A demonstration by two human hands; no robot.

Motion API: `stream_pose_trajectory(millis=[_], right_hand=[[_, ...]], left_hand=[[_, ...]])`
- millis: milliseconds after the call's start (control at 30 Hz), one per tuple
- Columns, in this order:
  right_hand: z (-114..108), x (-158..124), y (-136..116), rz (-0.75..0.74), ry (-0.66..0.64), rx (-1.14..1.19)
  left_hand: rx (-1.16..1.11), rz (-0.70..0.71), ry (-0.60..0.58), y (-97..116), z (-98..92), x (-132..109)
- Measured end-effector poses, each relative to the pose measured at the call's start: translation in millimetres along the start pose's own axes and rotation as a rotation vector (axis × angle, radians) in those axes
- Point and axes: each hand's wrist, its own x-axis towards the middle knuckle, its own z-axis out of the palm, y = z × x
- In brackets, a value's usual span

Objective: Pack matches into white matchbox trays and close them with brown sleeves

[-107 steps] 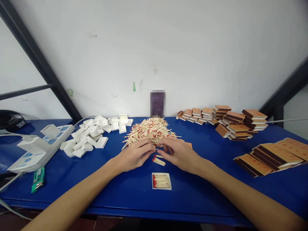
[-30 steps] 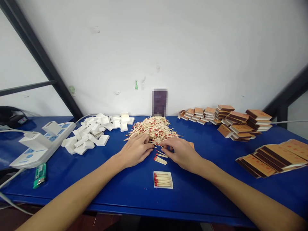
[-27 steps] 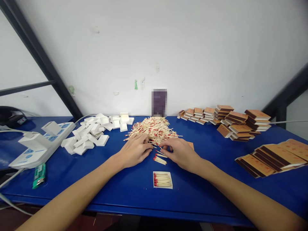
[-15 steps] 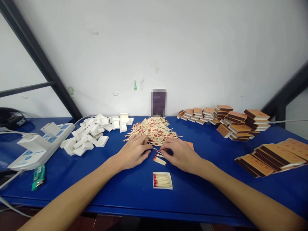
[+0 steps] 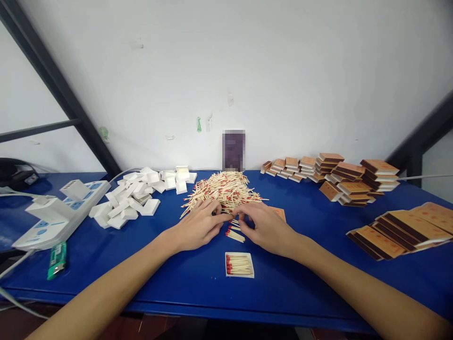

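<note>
My left hand (image 5: 198,224) rests at the near left edge of a heaped pile of red-tipped matches (image 5: 226,189). Its index finger stretches towards my right fingertips, with the thumb apart below it. Across from it, my right hand (image 5: 265,224) has its fingers curled in at the pile's front edge; anything between them is too small to make out. Just below the fingertips lies a small row of loose matches (image 5: 235,235), heads to the left. Nearer to me, a white matchbox tray (image 5: 239,275) holds a layer of matches. Part of an orange matchbox sleeve (image 5: 279,213) shows behind my right hand.
White empty trays (image 5: 136,193) lie heaped at the left, beside a power strip (image 5: 42,231) and a green lighter (image 5: 57,259). Stacked matchboxes (image 5: 348,182) stand at the back right, with flattened sleeves (image 5: 399,231) nearer. A wall (image 5: 283,94) closes the back.
My left index finger has reached further right, now meeting the fingertips of my right hand. My right index finger has curled up slightly. The filled tray stays put.
</note>
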Motion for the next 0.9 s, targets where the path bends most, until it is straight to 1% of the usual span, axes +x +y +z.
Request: stream_pose_trajectory(millis=[167, 333, 533, 900], right_hand=[[1.2, -1.1, 1.8, -0.022, -0.015, -0.067], [-2.2, -0.9, 0.5, -0.029, -0.077, -0.142], [-5.4, -1.0, -2.3, 0.035, -0.033, -0.286], [-7.6, -1.8, -4.0, 0.041, -0.073, -0.263]], left_hand=[[0.009, -0.073, 0.057, -2.4, 2.5, -0.9], [0.005, -0.074, 0.08, -3.3, 3.5, -0.9], [-0.041, -0.083, 0.062, -1.4, 0.9, -1.1], [-0.092, -0.091, 0.003, 4.8, -2.1, -2.0]])
